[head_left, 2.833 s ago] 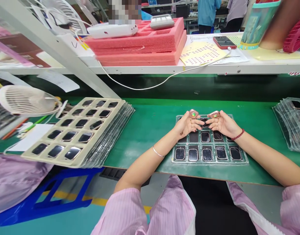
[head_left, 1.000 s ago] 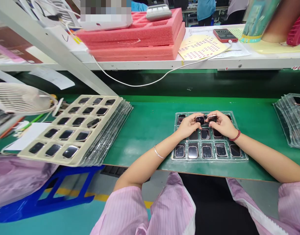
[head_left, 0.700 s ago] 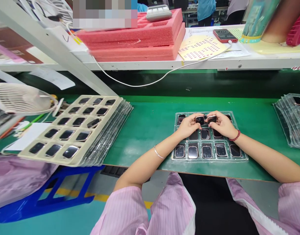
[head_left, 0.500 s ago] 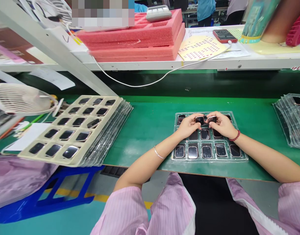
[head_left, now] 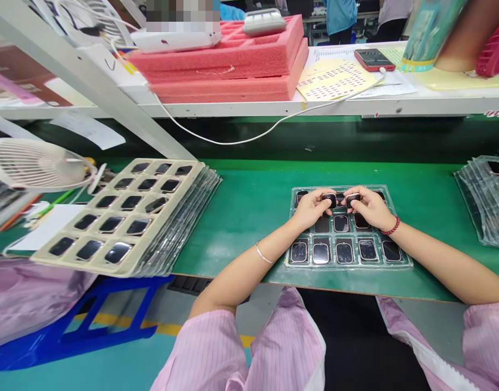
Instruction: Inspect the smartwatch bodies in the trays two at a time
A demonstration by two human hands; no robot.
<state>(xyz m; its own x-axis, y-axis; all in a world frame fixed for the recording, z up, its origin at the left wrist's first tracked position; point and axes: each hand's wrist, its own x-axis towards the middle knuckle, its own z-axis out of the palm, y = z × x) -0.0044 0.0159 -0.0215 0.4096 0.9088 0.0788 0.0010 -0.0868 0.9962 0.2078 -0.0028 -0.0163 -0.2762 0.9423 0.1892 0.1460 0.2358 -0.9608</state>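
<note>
A clear plastic tray (head_left: 348, 266) on the green table holds several dark square watch faces in rows. Over its back rows, my left hand (head_left: 312, 208) pinches one dark watch face (head_left: 329, 201) between thumb and fingers. Beside it, my right hand (head_left: 369, 206) grips another dark watch face (head_left: 353, 200), thumb on its front. The two held pieces are close together, with a small gap between them. My hands cover part of the tray's back rows.
On the left, a cream tray (head_left: 92, 265) of watch faces tops a stack of clear trays, near a white fan (head_left: 37, 163). More clear trays (head_left: 484, 217) stand at the right. A shelf (head_left: 249, 110) with pink foam (head_left: 233, 89) and a hanging white cable runs behind.
My left hand has shifted slightly left with its watch face, widening the gap between the two pieces. The piece in my right hand has tilted a little.
</note>
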